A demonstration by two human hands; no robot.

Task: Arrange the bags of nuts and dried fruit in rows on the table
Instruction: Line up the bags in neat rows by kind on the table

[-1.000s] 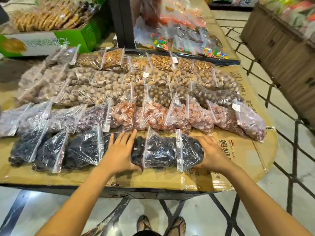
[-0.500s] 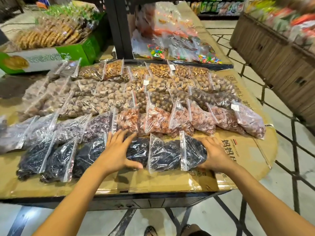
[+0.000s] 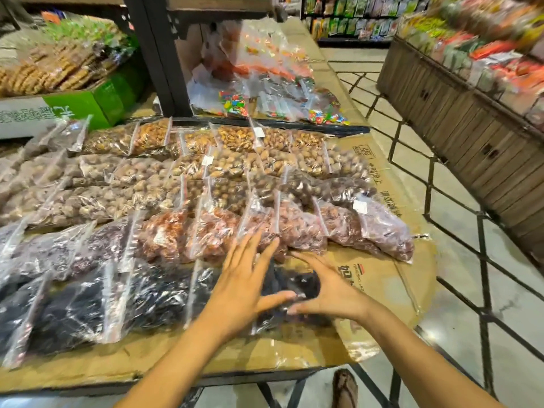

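Note:
Clear zip bags lie in rows on a cardboard-covered table (image 3: 382,278): pale nuts (image 3: 235,163) at the back, reddish dried fruit (image 3: 300,231) in the middle, dark dried fruit (image 3: 147,293) along the front. My left hand (image 3: 244,287) lies flat, fingers spread, on the right part of the dark row. My right hand (image 3: 329,293) is cupped against the right end of the last dark bag (image 3: 294,282), fingers apart. Only a small part of that bag shows between the two hands. Neither hand lifts a bag.
A green carton of biscuits (image 3: 97,101) stands at the back left beside a black post (image 3: 156,54). Bags of coloured sweets (image 3: 265,92) lie behind the nuts. A wooden display counter (image 3: 471,142) runs along the aisle on the right. My foot (image 3: 344,388) shows below the table edge.
My right hand has slid left along the front row, and the dark bags are bunched closer together. Both hands now sit close to each other. The view has shifted.

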